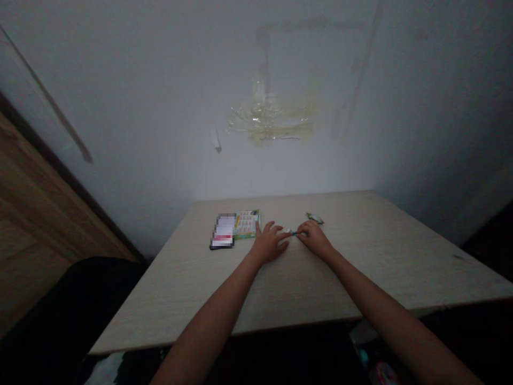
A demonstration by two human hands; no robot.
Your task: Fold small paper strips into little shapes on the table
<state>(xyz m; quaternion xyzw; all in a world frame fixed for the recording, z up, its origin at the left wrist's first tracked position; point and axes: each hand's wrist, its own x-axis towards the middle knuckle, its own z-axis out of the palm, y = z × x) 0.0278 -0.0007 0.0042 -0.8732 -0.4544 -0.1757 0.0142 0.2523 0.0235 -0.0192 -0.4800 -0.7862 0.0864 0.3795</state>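
Note:
My right hand [316, 238] is closed in a pinch on a small blue-and-white strip [294, 233], too small and dim to make out its kind. The strip lies low over the tabletop, between my two hands. My left hand [270, 244] has its fingers spread, with one fingertip reaching the strip's left end. Just beyond that hand, a printed sheet [246, 223] with rows of small pictures and a green border lies flat. A small green-and-white piece [315, 218], like a crumpled wrapper, rests behind my right hand.
A dark-edged phone [223, 233] with a blurred-out screen overlaps the sheet's left side. The pale wooden table [360, 219] meets a wall [160, 133] bearing peeling tape [276, 128]. Brown wooden panelling [32, 214] stands at left. Dim items lie below the front edge.

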